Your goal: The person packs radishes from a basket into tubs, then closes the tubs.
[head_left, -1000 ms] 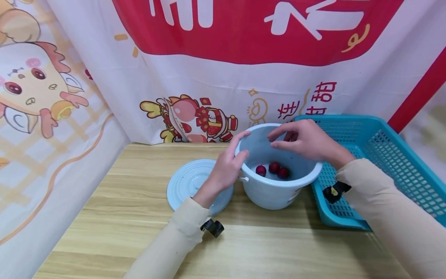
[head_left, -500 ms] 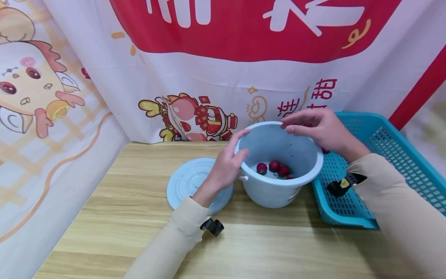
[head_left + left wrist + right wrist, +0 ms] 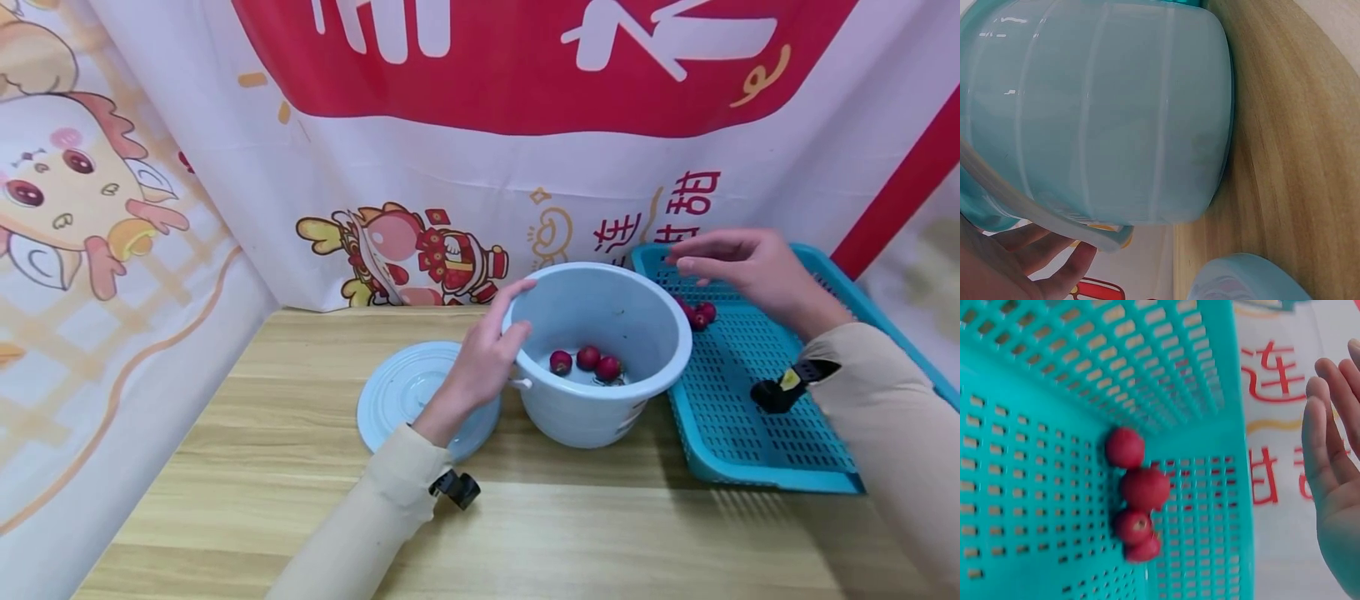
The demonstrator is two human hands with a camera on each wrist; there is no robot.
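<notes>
Holding the presumably light, stiff bucket (image 3: 577,421) by its rim (image 3: 686,346), likely its best purchase, is the left grip (image 3: 480,364), the right grip (image 3: 770,273) parted, empty.

The right hand (image 3: 750,262) is moving rightward, away from above the bucket (image 3: 577,417), and is now hovering near the far edge of the teal basket (image 3: 750,358). The sleeve (image 3: 885,417) and black wrist camera (image 3: 776,396) are shifting with it, uncovering more basket floor and bringing clustered round red pieces (image 3: 703,315) there into fuller view.
</notes>
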